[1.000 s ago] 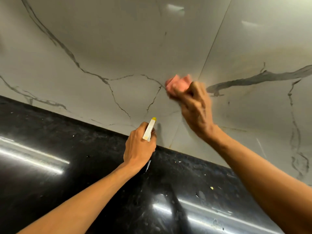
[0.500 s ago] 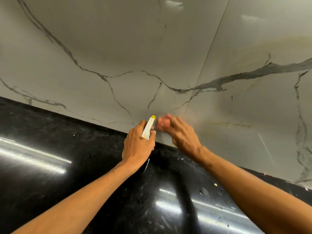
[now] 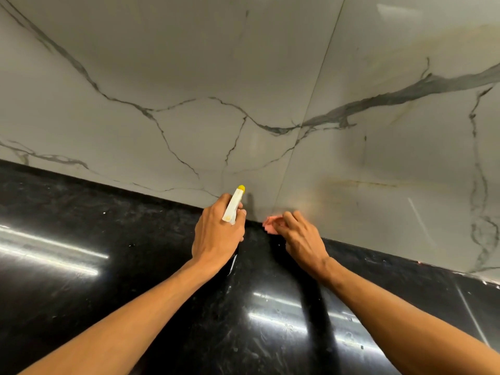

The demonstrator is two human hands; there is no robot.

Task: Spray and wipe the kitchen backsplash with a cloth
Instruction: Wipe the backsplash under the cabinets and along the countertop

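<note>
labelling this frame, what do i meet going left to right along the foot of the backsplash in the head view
left hand gripping the spray bottle → pink cloth → right hand

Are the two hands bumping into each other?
Apart. The head view shows a strip of black countertop between the left hand, which grips the spray bottle, and the right hand, which holds the pink cloth.

The backsplash (image 3: pixel 189 63) looks like glossy, smooth grey-veined marble tile. The black stone tabletop (image 3: pixel 81 226) is polished and mirror-shiny, with specks. The spray bottle (image 3: pixel 233 205) is white plastic; the cloth (image 3: pixel 270 224) is soft and pink.
</note>
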